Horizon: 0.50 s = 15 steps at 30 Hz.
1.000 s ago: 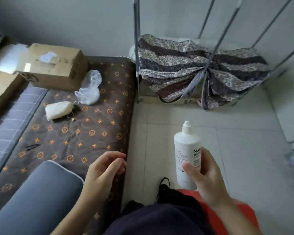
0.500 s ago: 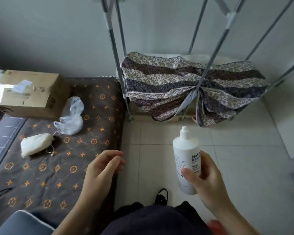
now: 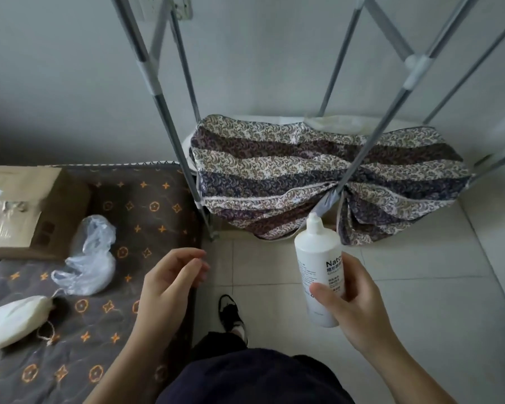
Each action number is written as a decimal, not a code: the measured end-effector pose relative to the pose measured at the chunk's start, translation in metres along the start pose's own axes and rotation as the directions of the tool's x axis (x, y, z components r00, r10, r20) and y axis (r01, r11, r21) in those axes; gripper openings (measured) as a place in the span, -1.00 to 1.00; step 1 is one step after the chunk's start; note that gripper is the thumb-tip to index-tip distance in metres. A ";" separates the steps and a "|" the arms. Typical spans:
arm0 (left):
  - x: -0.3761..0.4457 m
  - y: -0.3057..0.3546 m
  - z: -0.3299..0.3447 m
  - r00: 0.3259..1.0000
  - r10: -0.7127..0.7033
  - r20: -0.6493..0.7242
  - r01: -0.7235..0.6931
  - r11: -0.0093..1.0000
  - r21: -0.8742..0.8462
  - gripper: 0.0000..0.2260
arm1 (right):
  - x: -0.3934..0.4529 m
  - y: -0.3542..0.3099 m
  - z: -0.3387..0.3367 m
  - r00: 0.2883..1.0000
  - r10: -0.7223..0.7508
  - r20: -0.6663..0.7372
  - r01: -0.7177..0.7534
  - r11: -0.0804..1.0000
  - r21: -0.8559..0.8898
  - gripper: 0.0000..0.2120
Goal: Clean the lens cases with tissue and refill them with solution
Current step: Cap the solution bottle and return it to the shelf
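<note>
Bottle (image 3: 318,266): smooth white plastic, slightly glossy. Rack (image 3: 169,118): grey metal tubing (plastic-looking joints). Cloth (image 3: 289,176): matt printed fabric. Mattress (image 3: 134,217): quilted patterned textile. Box (image 3: 53,211): matt brown cardboard. Bag (image 3: 91,258): thin, crinkled clear plastic. Floor (image 3: 420,272): smooth pale tiles.

Grey wall (image 3: 70,68), pale tiled floor (image 3: 420,272) — metal drying rack (image 3: 169,118), patterned cloth (image 3: 274,176); brown mattress (image 3: 146,217) left.

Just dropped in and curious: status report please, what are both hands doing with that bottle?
Right hand grips white solution bottle upright, cap on. Left hand empty, fingers loosely curled, above mattress edge. No lens cases or tissue in view.
</note>
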<state>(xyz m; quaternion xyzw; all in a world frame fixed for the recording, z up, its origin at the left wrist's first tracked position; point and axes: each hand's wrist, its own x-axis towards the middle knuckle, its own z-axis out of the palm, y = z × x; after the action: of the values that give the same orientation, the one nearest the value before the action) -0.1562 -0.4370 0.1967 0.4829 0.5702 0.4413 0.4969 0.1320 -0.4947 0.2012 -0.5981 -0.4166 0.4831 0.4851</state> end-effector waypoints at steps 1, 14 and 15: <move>0.021 0.002 0.000 1.000 0.003 0.022 -0.003 1.000 0.000 -0.83 | 0.015 -0.002 0.004 1.000 -0.001 -0.023 0.002 1.000 0.007 -0.48; 0.219 0.031 0.035 0.980 -0.007 0.198 -0.011 0.996 0.092 -0.88 | 0.189 -0.018 0.006 0.997 0.016 -0.074 -0.013 0.999 0.051 -0.45; 0.230 0.031 0.040 0.981 -0.012 0.194 -0.006 0.996 0.093 -0.88 | 0.203 -0.017 0.003 0.997 0.014 -0.077 -0.011 0.999 0.039 -0.45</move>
<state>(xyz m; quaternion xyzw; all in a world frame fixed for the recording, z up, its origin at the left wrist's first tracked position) -0.1220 -0.2040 0.1899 0.5453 0.5397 0.3642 0.5279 0.1664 -0.2947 0.1824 -0.6094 -0.3845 0.4707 0.5091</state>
